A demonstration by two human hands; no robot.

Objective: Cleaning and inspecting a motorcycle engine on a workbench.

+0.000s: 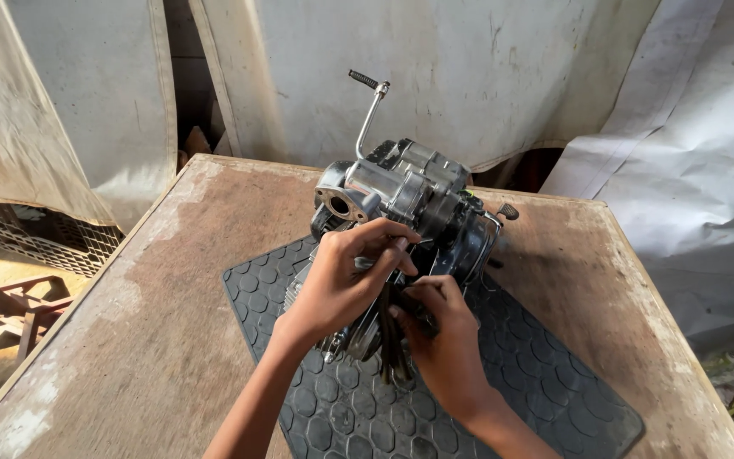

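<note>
No containers observed. A small silver engine (409, 200), with an upright kick lever (370, 110), stands on a black hex-patterned rubber mat (545, 374) on the worn brown surface (155, 323). The left hand (341, 280) is curled over the engine's near side, fingers closed on a part. The right hand (443, 327) pinches a small dark piece against the engine.
</note>
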